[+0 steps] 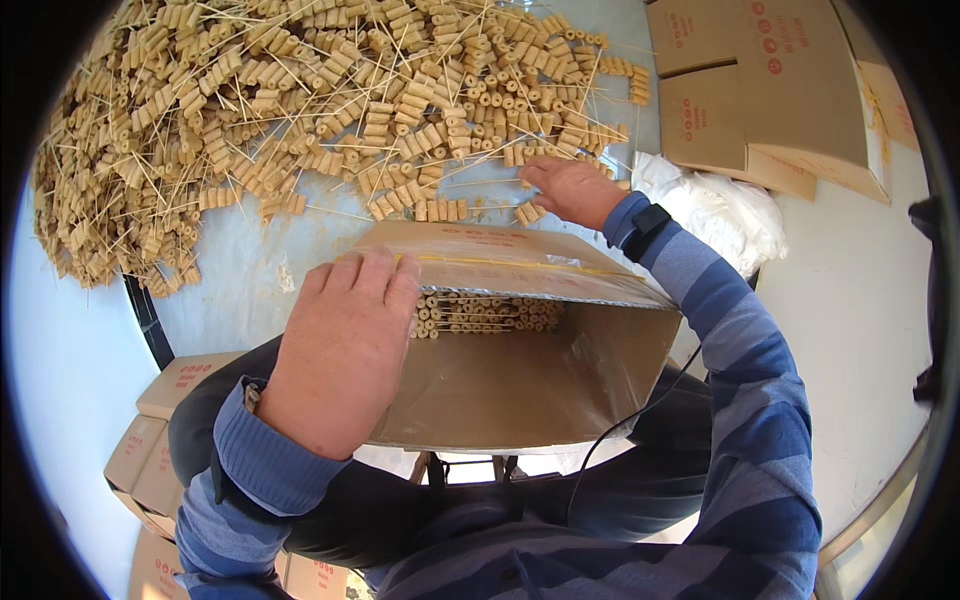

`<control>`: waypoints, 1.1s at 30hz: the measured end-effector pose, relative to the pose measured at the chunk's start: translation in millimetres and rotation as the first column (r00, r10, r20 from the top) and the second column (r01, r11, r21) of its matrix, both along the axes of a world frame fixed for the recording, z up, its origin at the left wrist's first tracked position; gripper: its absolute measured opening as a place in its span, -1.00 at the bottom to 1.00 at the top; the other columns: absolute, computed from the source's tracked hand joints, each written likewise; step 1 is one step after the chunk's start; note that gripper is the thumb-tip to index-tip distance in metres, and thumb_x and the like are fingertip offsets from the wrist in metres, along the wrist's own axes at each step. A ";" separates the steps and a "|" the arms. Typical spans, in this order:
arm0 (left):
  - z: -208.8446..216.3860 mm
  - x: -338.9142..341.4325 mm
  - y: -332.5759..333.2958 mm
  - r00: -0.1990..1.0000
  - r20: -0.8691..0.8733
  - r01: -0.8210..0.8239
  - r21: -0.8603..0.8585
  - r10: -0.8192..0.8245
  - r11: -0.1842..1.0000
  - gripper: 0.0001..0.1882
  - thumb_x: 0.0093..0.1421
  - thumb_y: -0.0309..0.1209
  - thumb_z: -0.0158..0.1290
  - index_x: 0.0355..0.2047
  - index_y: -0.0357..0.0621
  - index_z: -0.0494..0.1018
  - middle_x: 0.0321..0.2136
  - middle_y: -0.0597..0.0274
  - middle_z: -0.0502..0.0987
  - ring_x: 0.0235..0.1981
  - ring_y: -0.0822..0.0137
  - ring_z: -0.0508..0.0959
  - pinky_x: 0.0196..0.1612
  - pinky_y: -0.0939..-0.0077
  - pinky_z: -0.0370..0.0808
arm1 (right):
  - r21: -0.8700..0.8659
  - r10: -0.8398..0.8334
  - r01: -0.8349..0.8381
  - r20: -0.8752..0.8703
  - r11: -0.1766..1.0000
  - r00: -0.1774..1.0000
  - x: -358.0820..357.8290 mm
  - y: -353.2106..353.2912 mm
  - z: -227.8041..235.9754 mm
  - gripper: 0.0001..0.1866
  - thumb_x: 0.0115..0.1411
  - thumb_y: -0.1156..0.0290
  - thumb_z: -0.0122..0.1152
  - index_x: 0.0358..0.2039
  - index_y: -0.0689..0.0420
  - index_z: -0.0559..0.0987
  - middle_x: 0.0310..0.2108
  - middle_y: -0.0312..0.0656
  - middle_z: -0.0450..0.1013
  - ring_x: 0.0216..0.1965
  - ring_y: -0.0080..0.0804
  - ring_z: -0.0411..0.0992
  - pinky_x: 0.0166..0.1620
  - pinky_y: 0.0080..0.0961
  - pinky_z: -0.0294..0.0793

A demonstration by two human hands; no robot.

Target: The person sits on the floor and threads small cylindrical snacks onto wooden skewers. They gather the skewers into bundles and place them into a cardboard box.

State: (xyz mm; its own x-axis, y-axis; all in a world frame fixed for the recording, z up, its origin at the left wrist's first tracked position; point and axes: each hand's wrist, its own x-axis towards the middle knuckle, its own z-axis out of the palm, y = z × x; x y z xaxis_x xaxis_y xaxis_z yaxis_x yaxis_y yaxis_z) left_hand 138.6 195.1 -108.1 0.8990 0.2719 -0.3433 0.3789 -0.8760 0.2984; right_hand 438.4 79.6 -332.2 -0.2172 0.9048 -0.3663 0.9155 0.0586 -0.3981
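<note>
An open cardboard box (490, 385) is tilted toward me between my legs. Inside, at its far end, are stacked skewers (490, 313) with round, tan pieces showing hollow centres. My left hand (340, 345) is closed over the box's left edge, its fingers bent on the upper panel and its thumb hidden. Beyond the box, my right hand (572, 190) reaches over the table with fingers apart, close to loose skewers (440, 210). One thin stick ends near its fingertips; no grip on it shows.
A large heap of skewers (240, 100) covers the far left and middle of the pale table (240, 255). White plastic bags (715, 215) lie right of my right hand. Cardboard cartons (800, 80) stand at the far right, and smaller cartons (145, 450) at the left.
</note>
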 end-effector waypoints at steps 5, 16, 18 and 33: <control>0.6 3.8 0.9 0.986 -0.147 0.073 -0.071 -0.082 0.995 -0.70 0.12 -0.44 0.02 -0.11 -0.23 0.47 -0.26 0.14 0.49 -0.15 0.18 0.49 -0.04 0.31 0.42 | 0.150 0.133 -0.168 0.219 0.974 0.967 -33.6 36.1 -35.3 -0.30 0.13 0.25 0.36 0.23 0.23 0.34 0.13 -0.11 0.36 0.18 -0.18 0.32 0.20 -0.32 0.30; 2.1 12.3 1.9 0.973 -0.217 0.062 -0.071 -0.076 0.996 -0.70 0.12 -0.39 0.03 -0.14 -0.22 0.46 -0.31 0.13 0.45 -0.20 0.20 0.45 -0.09 0.35 0.40 | -0.026 -0.003 0.023 0.600 0.999 0.800 -56.0 16.1 -85.9 0.03 0.07 -0.07 0.38 0.36 0.28 0.15 0.12 -0.06 0.33 0.19 -0.17 0.30 0.25 -0.25 0.21; 1.7 10.9 2.0 0.972 -0.222 0.059 -0.087 -0.077 0.994 -0.70 0.12 -0.39 0.03 -0.13 -0.23 0.46 -0.31 0.14 0.45 -0.20 0.20 0.45 -0.09 0.35 0.40 | 0.057 -0.030 -0.009 0.640 0.998 0.768 -52.2 10.5 -91.4 0.00 0.09 -0.06 0.36 0.36 0.28 0.16 0.13 -0.05 0.33 0.19 -0.16 0.30 0.23 -0.28 0.24; 1.8 10.0 -3.8 0.983 -0.180 0.031 -0.064 -0.042 0.997 -0.84 0.13 -0.42 0.03 -0.27 -0.15 0.44 -0.37 0.20 0.43 -0.23 0.23 0.46 -0.12 0.36 0.40 | 0.174 -0.084 0.014 0.403 0.985 0.911 -28.6 21.0 -66.4 -0.89 0.15 0.40 0.13 -0.32 0.05 0.59 -0.25 -0.24 0.51 -0.12 -0.26 0.48 -0.09 -0.23 0.40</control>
